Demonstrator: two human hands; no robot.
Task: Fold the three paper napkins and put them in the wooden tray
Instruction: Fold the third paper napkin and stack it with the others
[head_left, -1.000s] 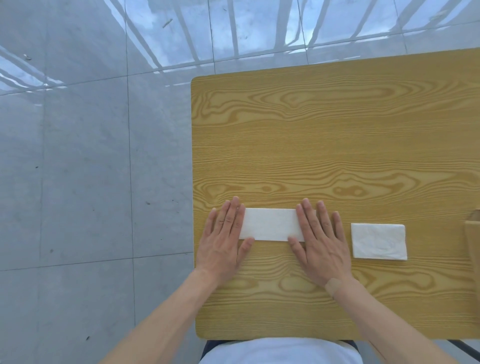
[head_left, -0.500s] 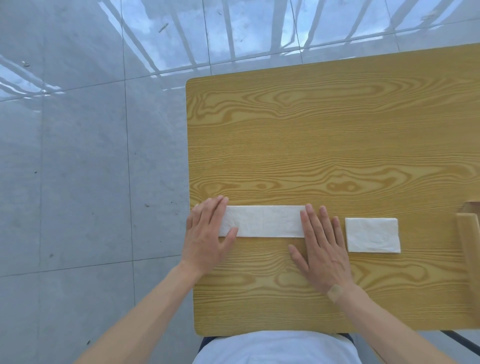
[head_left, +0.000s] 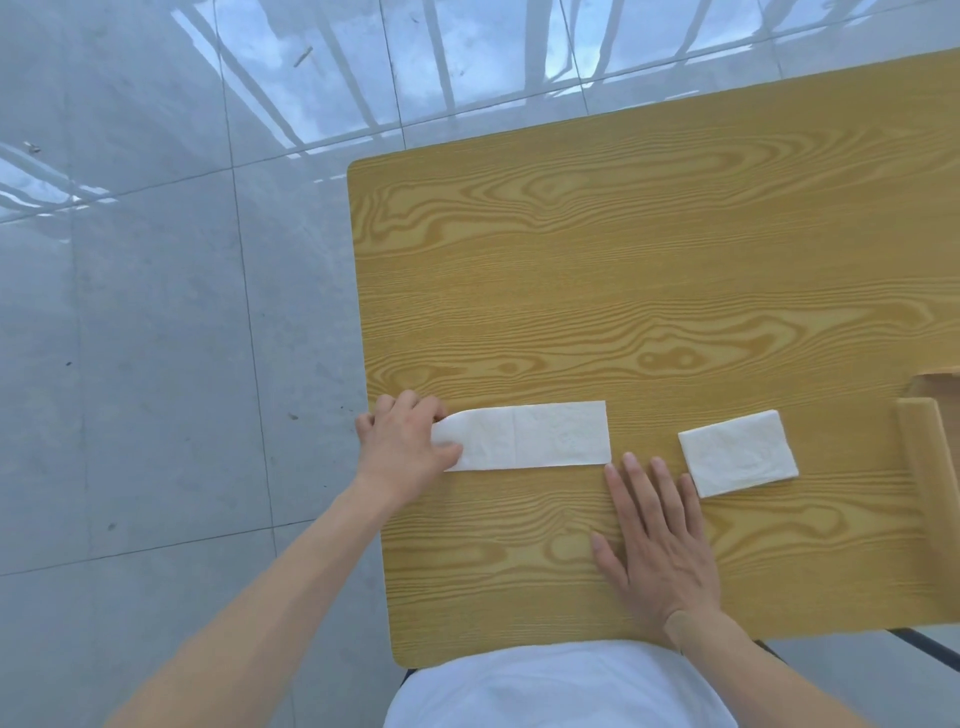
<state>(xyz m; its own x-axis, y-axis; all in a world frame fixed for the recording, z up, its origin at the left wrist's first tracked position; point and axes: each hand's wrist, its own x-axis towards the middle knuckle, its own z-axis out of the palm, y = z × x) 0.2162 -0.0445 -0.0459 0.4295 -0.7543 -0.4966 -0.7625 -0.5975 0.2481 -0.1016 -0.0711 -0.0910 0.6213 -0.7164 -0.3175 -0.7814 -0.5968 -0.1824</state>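
While left hand (head_left: 405, 447) pinches napkin strip (head_left: 540, 435), wooden tray (head_left: 930, 467) (contents cut off) sits rt.

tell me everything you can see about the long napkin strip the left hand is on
The long napkin strip is white, softly embossed paper, folded into a narrow band lying flat on the wooden table, running left to right near its left edge. A faint crease crosses it about midway. Its left end curls up where the left hand pinches it between thumb and fingers. The right hand rests flat on the table just below its right end, apparently not touching it. A smaller folded napkin lies apart to its right.
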